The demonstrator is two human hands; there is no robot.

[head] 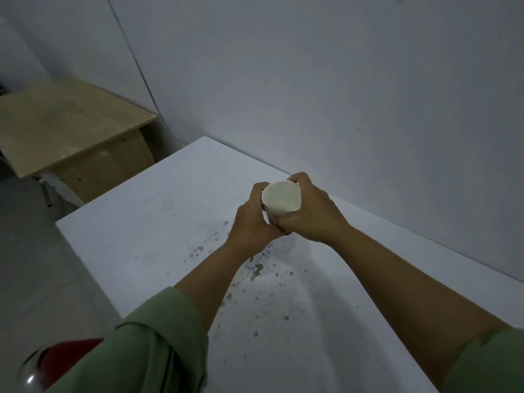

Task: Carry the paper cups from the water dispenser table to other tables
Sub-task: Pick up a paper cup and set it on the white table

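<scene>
A white paper cup (pixel 280 200) is held upright between both hands, its open mouth facing the camera and its rim slightly squeezed. My left hand (pixel 251 222) wraps its left side and my right hand (pixel 310 212) wraps its right side and base. The cup is over the far part of a white table (pixel 147 236) that has dark speckled stains near the middle. Whether the cup touches the tabletop is hidden by the hands. Green sleeves cover both upper forearms.
A light wooden desk (pixel 65 129) stands to the left beyond the white table, with a gap of grey floor (pixel 31 251) between them. A grey wall (pixel 340 80) runs along the table's far edge. A red and shiny rounded object (pixel 48 364) shows at the bottom left.
</scene>
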